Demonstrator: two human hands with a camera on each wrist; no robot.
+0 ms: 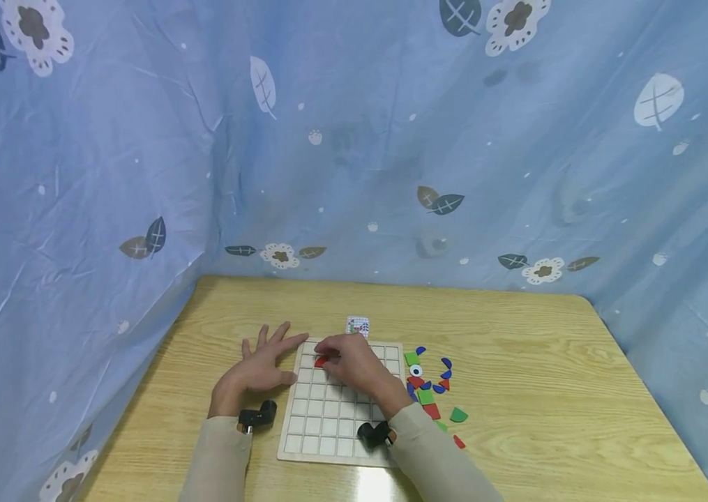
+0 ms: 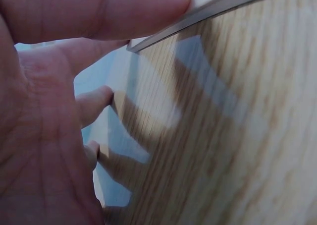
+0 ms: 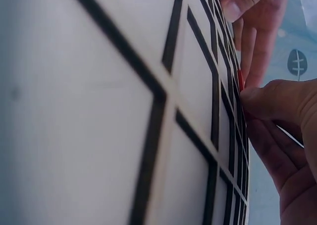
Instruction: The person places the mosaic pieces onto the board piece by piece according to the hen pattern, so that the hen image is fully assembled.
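A pale wooden grid board (image 1: 312,425) lies on the table. My right hand (image 1: 354,362) is over its upper left part, thumb and fingertips at a small red piece (image 1: 320,362). In the right wrist view the red piece (image 3: 240,80) shows as a thin sliver by the thumb, low against the grid; the other fingers hide part of it. My left hand (image 1: 264,364) rests at the board's left edge with fingers spread. Its thumb and index finger touch that edge in the left wrist view, and the other fingertips rest on the tabletop (image 2: 237,150).
A small card with a printed colored picture (image 1: 357,325) lies behind the board. Right of it are several flat pieces, among them a green square (image 1: 425,397), a white round piece with a dark dot (image 1: 416,371) and a green quarter circle (image 1: 458,415). Blue curtain (image 1: 354,174) surrounds the table.
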